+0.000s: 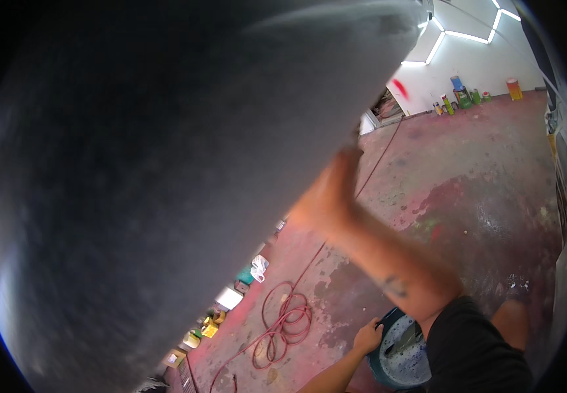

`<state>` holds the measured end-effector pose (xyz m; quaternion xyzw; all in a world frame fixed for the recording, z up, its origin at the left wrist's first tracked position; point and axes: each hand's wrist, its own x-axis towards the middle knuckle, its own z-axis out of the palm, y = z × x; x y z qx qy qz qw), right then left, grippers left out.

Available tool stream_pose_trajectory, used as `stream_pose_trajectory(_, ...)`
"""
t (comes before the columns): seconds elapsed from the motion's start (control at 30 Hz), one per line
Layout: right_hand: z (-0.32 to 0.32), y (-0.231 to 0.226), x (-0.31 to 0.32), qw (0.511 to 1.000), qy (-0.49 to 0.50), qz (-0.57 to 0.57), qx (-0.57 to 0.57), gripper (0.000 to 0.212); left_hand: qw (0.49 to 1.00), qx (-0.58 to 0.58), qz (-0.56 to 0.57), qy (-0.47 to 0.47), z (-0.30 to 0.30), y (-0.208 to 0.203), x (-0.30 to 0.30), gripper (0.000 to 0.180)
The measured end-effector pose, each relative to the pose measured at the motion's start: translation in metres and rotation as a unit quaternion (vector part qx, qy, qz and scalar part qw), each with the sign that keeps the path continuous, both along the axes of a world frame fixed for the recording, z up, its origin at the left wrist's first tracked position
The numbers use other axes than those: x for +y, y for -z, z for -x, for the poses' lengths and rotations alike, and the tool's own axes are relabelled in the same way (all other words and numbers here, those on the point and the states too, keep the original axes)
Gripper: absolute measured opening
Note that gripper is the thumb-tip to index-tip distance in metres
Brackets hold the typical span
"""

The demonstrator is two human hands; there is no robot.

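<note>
A large dark grey, curved, glossy panel (165, 164) fills the left and upper part of the view, very close and blurred. My right hand (328, 193) is raised at its lower right edge, smeared by motion; its fingers are mostly hidden, so their grip does not show. Lower down, my left hand (367, 338) is closed round the rim of a dark blue-green bucket (376, 367). Foamy water (407, 367) fills the bucket, and a dark item I cannot make out shows in it. My right arm covers part of the bucket.
A coiled red hose (287, 321) lies on the stained floor (480, 190). Boxes and containers (230, 299) line the panel's lower edge. Several bottles (462, 97) and an orange bucket (514, 89) stand by the far white wall (493, 59). Pale sheeting (566, 281) hangs at the right.
</note>
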<state>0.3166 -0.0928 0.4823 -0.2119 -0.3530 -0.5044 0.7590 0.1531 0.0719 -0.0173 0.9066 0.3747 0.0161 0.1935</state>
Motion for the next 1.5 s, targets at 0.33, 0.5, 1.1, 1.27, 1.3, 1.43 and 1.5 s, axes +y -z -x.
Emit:
stream_pose_trajectory(0.33, -0.093, 0.005, 0.01, 0.991, 0.11, 0.014, 0.07, 0.039, 0.999, -0.001, 0.019, -0.026, -0.014, -0.023, -0.027, 0.043)
stream_pose_trajectory(0.5, -0.068, -0.017, 0.0, 0.902, -0.403, -0.141, 0.064, 0.043, 1.0, -0.004, -0.002, -0.025, -0.007, -0.026, -0.02, 0.043)
stream_pose_trajectory(1.1, 0.17, -0.03, -0.092, 0.691, -0.644, -0.313, -0.096, 0.05, 0.929, -0.02, 0.354, -0.106, 0.027, 0.008, -0.032, 0.035)
stream_pose_trajectory(1.27, 0.112, -0.029, -0.06, 0.682, -0.641, -0.304, -0.18, 0.06, 0.905, -0.017, 0.404, -0.131, 0.056, 0.005, -0.028, 0.033)
stream_pose_trajectory(1.3, 0.114, -0.031, -0.062, 0.684, -0.647, -0.294, -0.167, 0.058, 0.901, -0.017, 0.412, -0.136, 0.062, 0.005, -0.025, 0.032)
stream_pose_trajectory(1.43, 0.17, -0.006, -0.096, 0.769, -0.63, -0.091, -0.058, 0.064, 0.892, -0.001, 0.436, -0.123, 0.053, 0.002, -0.023, 0.03)
stream_pose_trajectory(1.5, 0.179, 0.017, -0.095, 0.784, -0.62, -0.037, -0.004, 0.057, 0.889, 0.003, 0.442, -0.118, 0.053, 0.004, -0.017, 0.029)
